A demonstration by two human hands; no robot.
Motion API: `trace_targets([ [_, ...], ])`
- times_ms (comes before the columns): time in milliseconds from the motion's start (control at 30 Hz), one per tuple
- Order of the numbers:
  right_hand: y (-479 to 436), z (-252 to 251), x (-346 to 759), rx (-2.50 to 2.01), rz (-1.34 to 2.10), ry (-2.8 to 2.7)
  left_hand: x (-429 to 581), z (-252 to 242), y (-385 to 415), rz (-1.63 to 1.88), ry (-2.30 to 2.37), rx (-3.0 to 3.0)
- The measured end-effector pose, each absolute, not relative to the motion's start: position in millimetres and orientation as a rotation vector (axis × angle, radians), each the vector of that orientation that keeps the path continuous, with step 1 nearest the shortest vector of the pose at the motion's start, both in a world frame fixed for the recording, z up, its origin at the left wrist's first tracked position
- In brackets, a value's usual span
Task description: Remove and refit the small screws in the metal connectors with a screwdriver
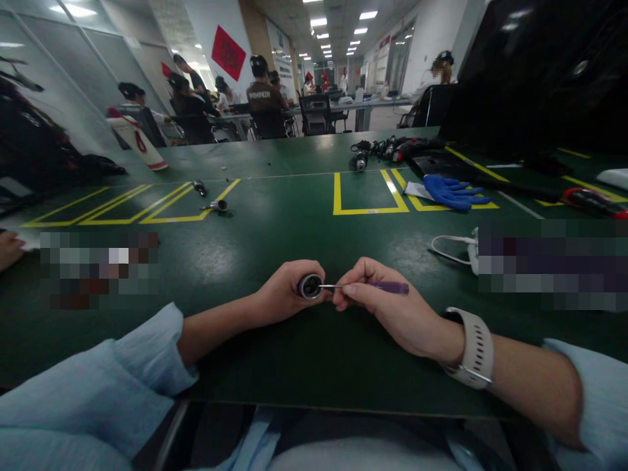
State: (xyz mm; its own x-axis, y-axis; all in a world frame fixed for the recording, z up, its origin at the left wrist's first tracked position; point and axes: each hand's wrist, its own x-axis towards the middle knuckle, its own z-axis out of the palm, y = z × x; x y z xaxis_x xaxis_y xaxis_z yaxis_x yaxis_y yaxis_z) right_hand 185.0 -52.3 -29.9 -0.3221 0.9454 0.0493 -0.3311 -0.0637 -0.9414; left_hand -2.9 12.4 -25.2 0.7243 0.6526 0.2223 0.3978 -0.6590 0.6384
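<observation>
My left hand (282, 291) is closed around a short round metal connector (311, 286), its dark open end with round inner parts turned towards me. In my right hand (387, 297) is a small screwdriver with a purple handle (392, 287), gripped between thumb and fingers. Its thin metal shaft (330, 286) points left, and the tip meets the connector's rim or opening; which of these I cannot tell. Both hands are just above the green tabletop (314, 353), close together near its front edge.
Two small metal parts (219, 206) (199, 188) lie by yellow tape outlines at left. Back right are a cable with a round connector (360, 161) and a blue glove (451, 191). A white cable (449, 239) lies right. Another person's hand (10, 248) shows at far left.
</observation>
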Motion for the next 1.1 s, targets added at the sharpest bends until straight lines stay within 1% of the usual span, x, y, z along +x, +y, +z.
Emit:
trace_targets([
  [233, -57, -22, 188, -0.904, 1.402, -1.401, -3, -25, 12, 0.604, 0.837, 2.444],
  [567, -54, -31, 185, -0.768, 1.576, -1.202, -2, -25, 12, 0.607, 0.827, 2.389],
  [867, -55, -32, 185, -0.735, 1.552, -1.215, -2, -23, 13, 0.610, 0.794, 2.317],
  [1100, -56, -24, 187, -0.845, 1.438, -1.373, -2, -26, 13, 0.591, 0.802, 2.392],
])
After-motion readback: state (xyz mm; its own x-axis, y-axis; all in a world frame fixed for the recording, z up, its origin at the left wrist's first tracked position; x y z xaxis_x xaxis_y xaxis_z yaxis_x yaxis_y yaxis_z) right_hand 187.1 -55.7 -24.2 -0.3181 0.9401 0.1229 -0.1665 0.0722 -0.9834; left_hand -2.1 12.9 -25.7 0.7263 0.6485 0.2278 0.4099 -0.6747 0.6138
